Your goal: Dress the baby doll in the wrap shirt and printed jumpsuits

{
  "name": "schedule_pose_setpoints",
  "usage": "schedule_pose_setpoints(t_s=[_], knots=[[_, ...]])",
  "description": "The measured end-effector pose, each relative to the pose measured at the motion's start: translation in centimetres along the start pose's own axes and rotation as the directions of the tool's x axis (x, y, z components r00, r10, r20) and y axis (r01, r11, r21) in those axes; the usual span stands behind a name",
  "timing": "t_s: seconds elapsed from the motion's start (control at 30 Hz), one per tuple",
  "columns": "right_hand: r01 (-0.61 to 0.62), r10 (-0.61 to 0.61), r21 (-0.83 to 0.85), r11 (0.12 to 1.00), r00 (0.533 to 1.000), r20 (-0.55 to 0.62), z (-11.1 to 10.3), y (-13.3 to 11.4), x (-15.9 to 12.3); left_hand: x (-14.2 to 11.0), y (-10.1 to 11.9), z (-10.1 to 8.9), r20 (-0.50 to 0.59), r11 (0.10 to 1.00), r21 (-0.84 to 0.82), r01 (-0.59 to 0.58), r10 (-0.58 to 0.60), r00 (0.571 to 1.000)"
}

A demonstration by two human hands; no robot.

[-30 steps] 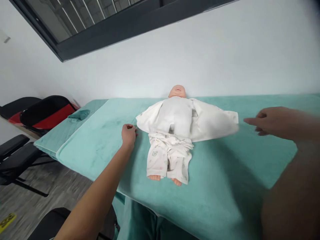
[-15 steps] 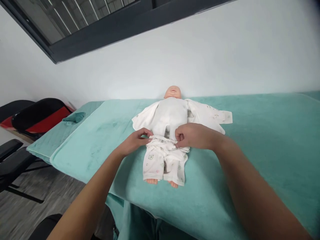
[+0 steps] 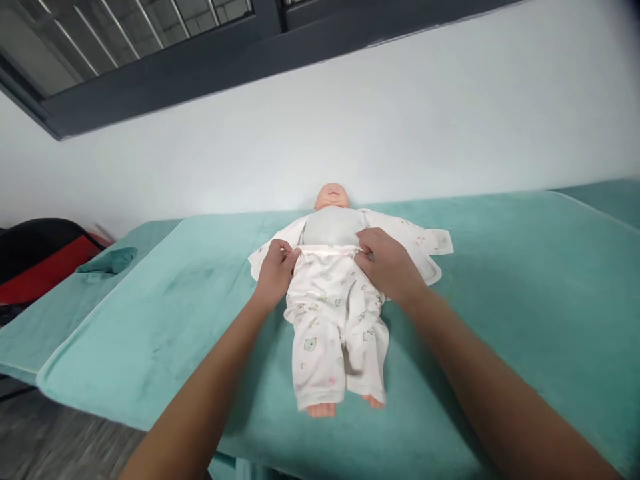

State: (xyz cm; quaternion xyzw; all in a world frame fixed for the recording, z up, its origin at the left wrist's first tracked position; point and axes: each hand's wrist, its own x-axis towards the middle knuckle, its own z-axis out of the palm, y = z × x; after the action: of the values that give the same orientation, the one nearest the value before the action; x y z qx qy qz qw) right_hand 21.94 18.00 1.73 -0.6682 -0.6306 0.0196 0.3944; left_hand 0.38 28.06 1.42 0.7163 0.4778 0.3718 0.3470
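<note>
The left hand [image 3: 277,272] and right hand [image 3: 389,265] pinch either side of the waistband [image 3: 327,249], likely the best hold, of white printed fabric trousers [image 3: 319,303], apparently light, soft and stretchy, on a pink-headed baby doll [image 3: 332,196] lying feet toward the green plush-covered bed [image 3: 145,327]'s near edge.

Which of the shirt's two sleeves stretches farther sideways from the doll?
The sleeve nearer the right hand: its cuff extends well past that hand, while the other sleeve ends close beside the left hand.

Cloth trousers [image 3: 323,287], smooth plastic doll's head [image 3: 332,196]; plush bedcover [image 3: 155,320]
</note>
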Motion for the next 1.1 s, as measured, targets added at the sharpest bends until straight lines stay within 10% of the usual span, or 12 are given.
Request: schedule_pose_setpoints(t_s=[0.3,0.67,0.9,1.1], knots=[[-0.316,0.327,0.151,0.937,0.943,-0.057,2.6,4.2,2.2,3.4,-2.7,3.4,0.03,0.971,-0.24,-0.002,0.009,1.0],[-0.556,0.214,0.439,0.706,0.758,0.617,-0.9,5.1,0.1,2.8,-3.4,-0.6,0.563,0.846,-0.399,0.354,-0.079,0.823],[-0.59,0.233,0.615,0.524,0.793,0.562,-0.5,4.5,-0.3,2.6,-3.9,-0.1,0.505,0.691,-0.596,0.409,-0.074,0.86],[-0.454,0.325,0.681,0.574,0.89,0.319,1.7,4.9,-0.4,2.0,-2.9,1.0,0.348,0.72,-0.592,0.361,-0.176,0.921]])
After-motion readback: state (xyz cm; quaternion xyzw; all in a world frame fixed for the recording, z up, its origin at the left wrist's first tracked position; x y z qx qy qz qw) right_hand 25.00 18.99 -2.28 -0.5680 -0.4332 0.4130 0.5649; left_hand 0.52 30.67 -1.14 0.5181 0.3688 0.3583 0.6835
